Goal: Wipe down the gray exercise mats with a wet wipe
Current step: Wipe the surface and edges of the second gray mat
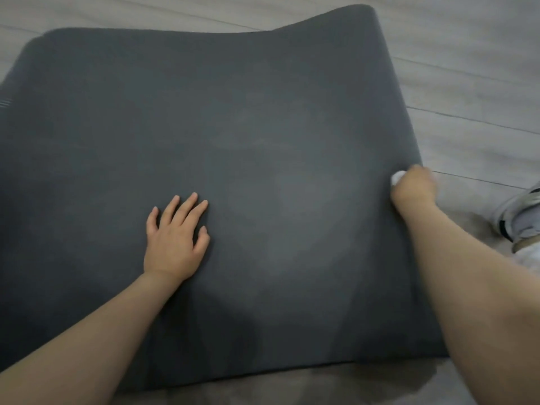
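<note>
A dark gray exercise mat [233,118] fills most of the view, spread over a pale wood-look floor [467,68], with its far right corner curling up a little. The left hand [176,238] lies palm down on the mat's near middle, fingers straight and slightly spread, holding nothing. The right hand [413,187] sits at the mat's right edge, blurred, with its fingers curled around a small white wet wipe [396,178] that peeks out on the side toward the mat; the wipe seems to touch the mat's edge, though the blur makes that hard to confirm. Both bare forearms reach in from the bottom of the view. At the far right, a gray sneaker [520,211] rests on the floor, just beside the right forearm.
</note>
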